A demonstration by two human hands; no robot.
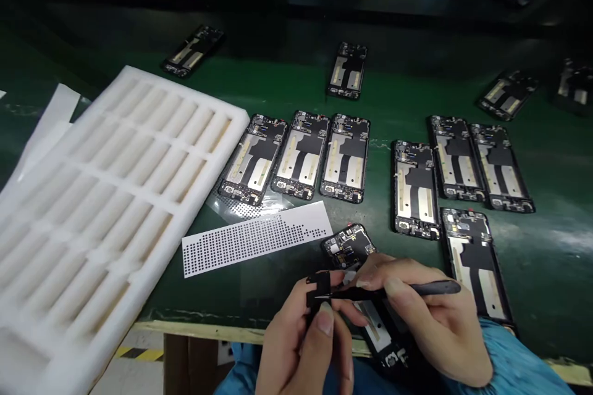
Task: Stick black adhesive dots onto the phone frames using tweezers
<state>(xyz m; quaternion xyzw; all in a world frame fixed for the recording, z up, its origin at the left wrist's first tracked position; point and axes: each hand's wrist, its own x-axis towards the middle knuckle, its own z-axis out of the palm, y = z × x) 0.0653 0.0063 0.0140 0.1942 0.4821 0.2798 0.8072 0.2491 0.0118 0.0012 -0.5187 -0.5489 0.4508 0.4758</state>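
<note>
My left hand (303, 345) pinches a small black part (319, 284) between thumb and index finger; its exact kind cannot be made out. In my right hand (435, 318) is a pair of black tweezers (435, 287), held like a pen, with the tips at the black part. Beneath both hands lies an opened phone (351, 243), partly covered by my fingers, its lower end near the table edge. Just left of it is a white sheet of small black dots (250, 241). Another opened phone (477, 259) lies by my right wrist.
A white foam tray (185, 139) with rows of slots fills the left side. Several opened phones (345, 157) lie in groups across the green table (296, 296). Farther back, more phones (348, 71) lie spaced out on a dark green surface. White strips (50, 123) lie far left.
</note>
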